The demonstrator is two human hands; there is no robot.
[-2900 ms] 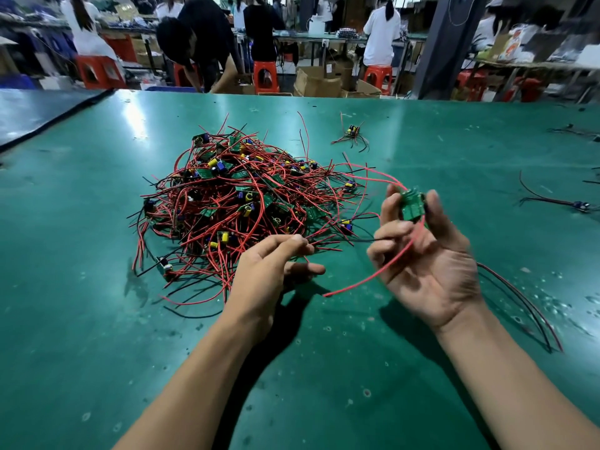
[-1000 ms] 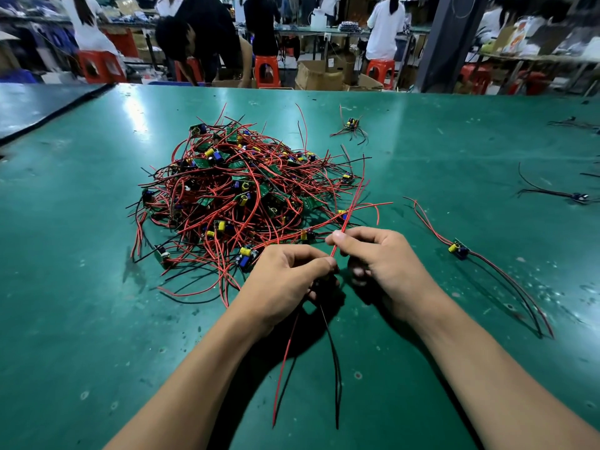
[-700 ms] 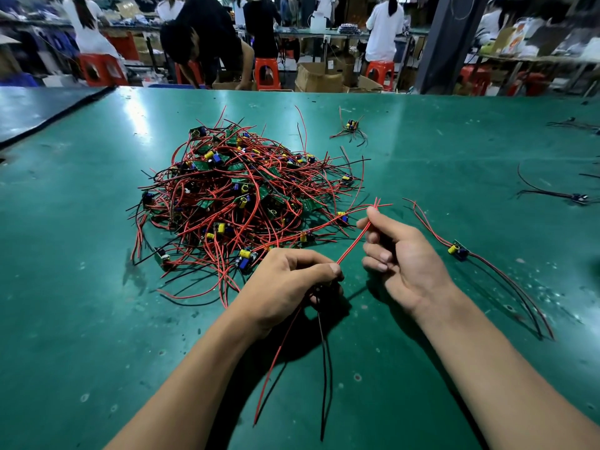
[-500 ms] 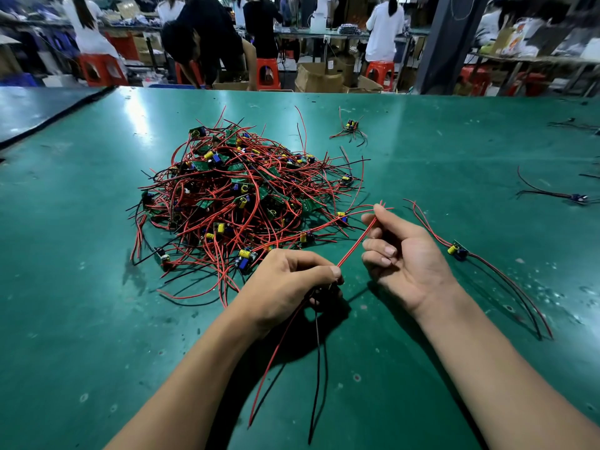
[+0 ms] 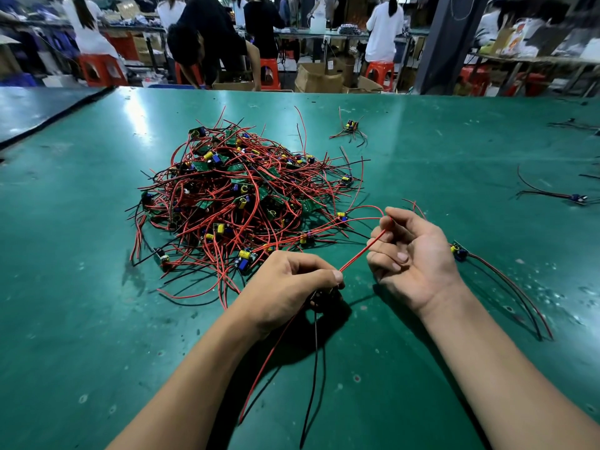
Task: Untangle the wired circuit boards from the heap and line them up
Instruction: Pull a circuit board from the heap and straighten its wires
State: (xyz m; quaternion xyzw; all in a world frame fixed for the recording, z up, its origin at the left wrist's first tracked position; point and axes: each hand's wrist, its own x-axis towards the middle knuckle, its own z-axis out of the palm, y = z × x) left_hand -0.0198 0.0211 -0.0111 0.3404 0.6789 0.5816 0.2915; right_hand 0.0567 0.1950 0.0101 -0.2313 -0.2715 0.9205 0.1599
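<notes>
- The left hand [image 5: 292, 284] sits low over the green table [image 5: 97, 336] with its fingers curled down. Thumb and forefinger pinch a red wire [image 5: 355, 256].
- Loose leads [image 5: 315, 358], one red and one black, trail from under that hand toward the near edge. What they join beneath the fingers is hidden.
- The red wire runs taut, up and to the right, into the right hand [image 5: 412, 258]. That hand is turned palm-up, and its curled fingers grip the wire.
- Just beside the right hand, on its outer side, a wired circuit board [image 5: 458, 251] lies alone on the table. Its red and black leads sweep away to the right.
- Beyond both hands lies the heap [image 5: 246, 203], a mound of red and black wires and small green boards with yellow and blue capacitors. The gripped wire curves back into its near right edge.
- Farther off, a small tangle [image 5: 351, 126] lies apart from the heap, and another wired board [image 5: 578, 199] lies far right.
- Past the table stand people [image 5: 207, 37], red stools [image 5: 100, 73] and cardboard boxes [image 5: 319, 79].
</notes>
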